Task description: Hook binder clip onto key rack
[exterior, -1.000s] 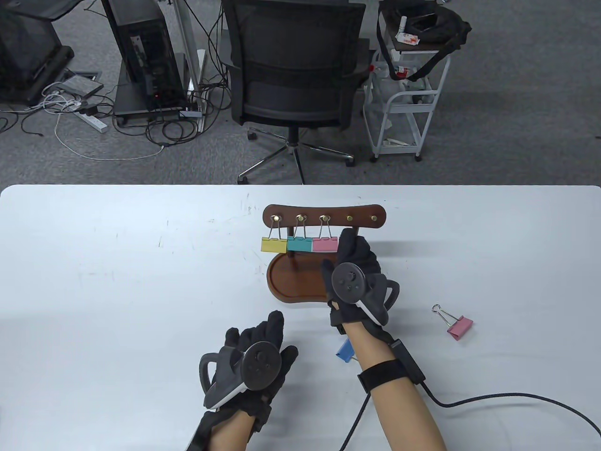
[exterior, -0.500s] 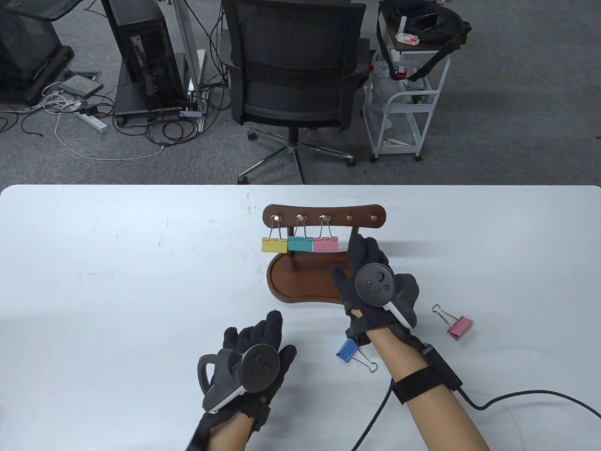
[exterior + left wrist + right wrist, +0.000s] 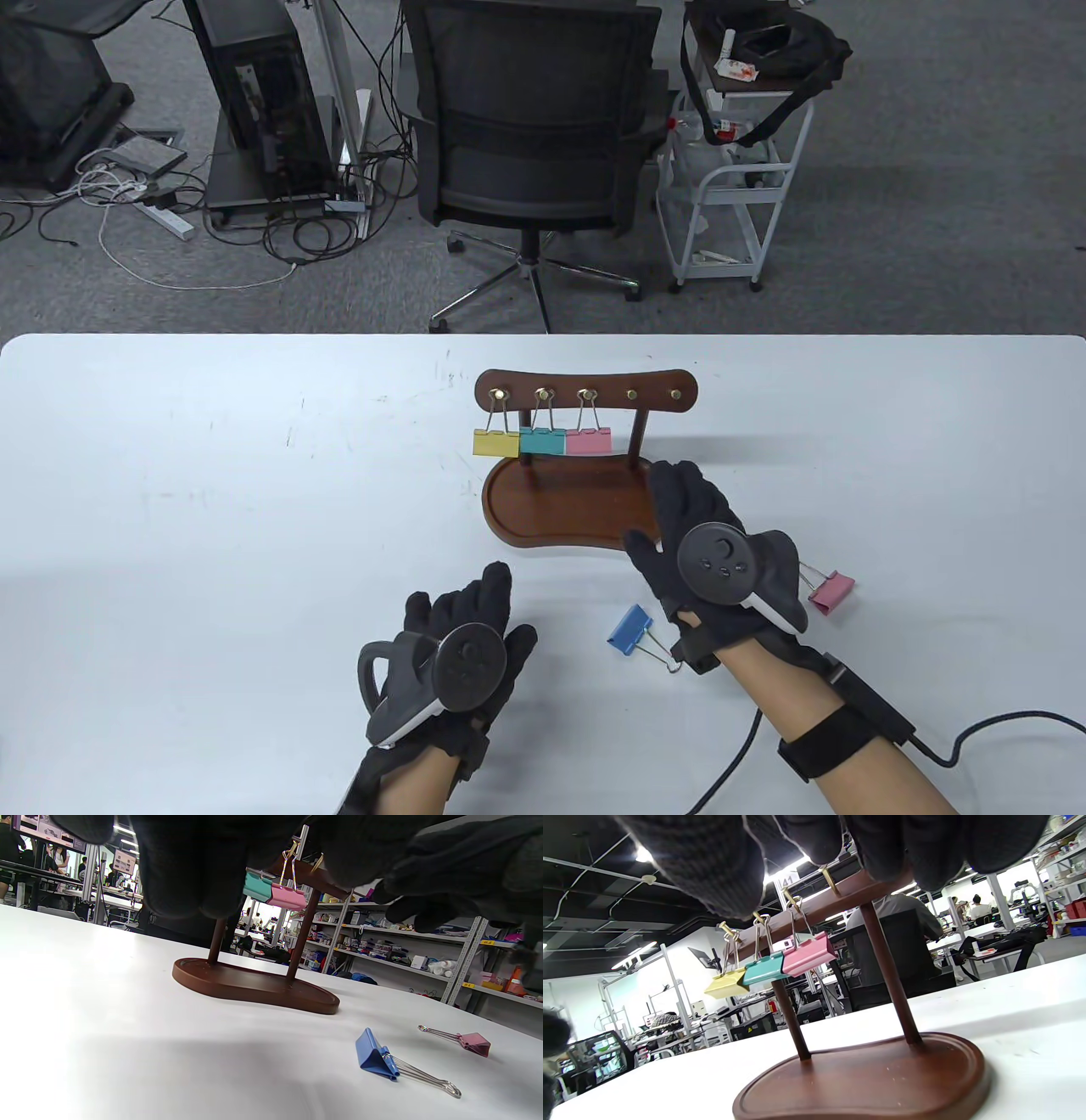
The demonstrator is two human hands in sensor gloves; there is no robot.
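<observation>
A dark wooden key rack (image 3: 587, 389) (image 3: 254, 984) (image 3: 874, 1077) stands mid-table with several brass hooks. A yellow clip (image 3: 495, 441) (image 3: 726, 983), a teal clip (image 3: 541, 440) (image 3: 764, 968) and a pink clip (image 3: 588, 441) (image 3: 808, 954) hang from its left three hooks. The two right hooks are bare. A loose blue clip (image 3: 630, 630) (image 3: 375, 1054) lies on the table by my right wrist. A loose pink clip (image 3: 830, 592) (image 3: 471, 1041) lies right of my right hand (image 3: 679, 509), which hovers empty with straight fingers over the rack base's right end. My left hand (image 3: 475, 607) rests flat, holding nothing.
The white table (image 3: 212, 509) runs to its far edge behind the rack. Beyond it stand an office chair (image 3: 530, 127), a white cart (image 3: 734, 178) and a computer tower (image 3: 263, 102). A black cable (image 3: 976, 734) trails from my right wrist across the table.
My right hand has drawn back from the rack's hooks toward me and to the right, uncovering the blue clip and partly covering the loose pink clip's handle. My left hand has stayed put.
</observation>
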